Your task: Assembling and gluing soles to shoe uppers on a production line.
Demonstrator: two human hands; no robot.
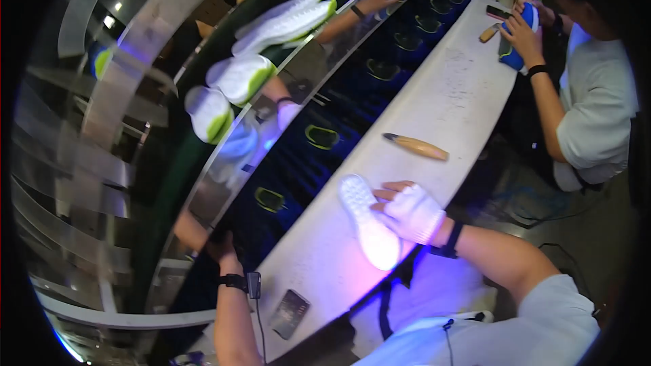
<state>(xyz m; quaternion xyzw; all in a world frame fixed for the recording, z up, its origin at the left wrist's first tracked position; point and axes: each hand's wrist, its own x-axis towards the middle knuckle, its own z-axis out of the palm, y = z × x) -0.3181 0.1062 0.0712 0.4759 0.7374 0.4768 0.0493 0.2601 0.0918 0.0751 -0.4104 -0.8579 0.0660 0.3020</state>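
Observation:
A white shoe sole point(368, 220) lies slantwise on the white bench, lit bright violet-white at its near end. My right hand point(410, 210), in a white glove with bare fingertips, is closed on the sole's right side. To the left, my left hand point(222, 247) reaches over the dark belt point(319, 163) beside the bench; its fingers are in shadow and what they do cannot be made out. Beyond the sole rests a wooden-handled tool point(417, 147) with a dark tip.
A dark slab like a phone point(290, 314) lies on the near bench point(447, 95). Green-rimmed oval outlines point(321, 137) show along the belt. White-and-green soles point(247, 78) stand on the rack at left. Across the bench, a co-worker's hands point(525, 34) hold a blue shoe point(513, 56).

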